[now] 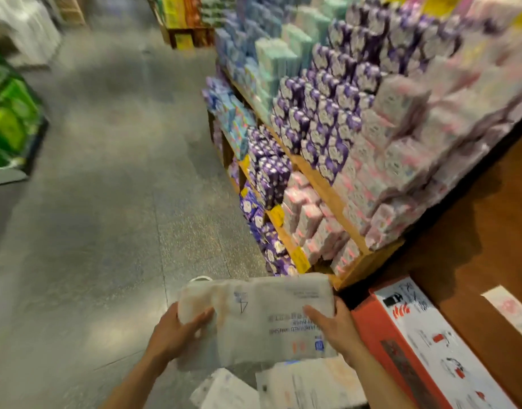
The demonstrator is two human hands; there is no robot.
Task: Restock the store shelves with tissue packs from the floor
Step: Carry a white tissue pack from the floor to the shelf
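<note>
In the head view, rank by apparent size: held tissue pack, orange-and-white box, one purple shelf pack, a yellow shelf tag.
Orange-and-white box and held tissue pack: alike, box cropped by frame, so unranked.
Purple shelf pack, farther away.
Yellow shelf tag.

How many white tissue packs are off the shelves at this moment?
3. The held pack is gripped by the left hand and right hand; the lower left pack and lower right pack lie beneath it. More may be hidden underneath or out of frame.

Grey floor (pixel 91 231) bears white tissue packs (pixel 307 385); wooden shelves (pixel 327 196) carry purple packs (pixel 321 119) and pink packs (pixel 401 160).
</note>
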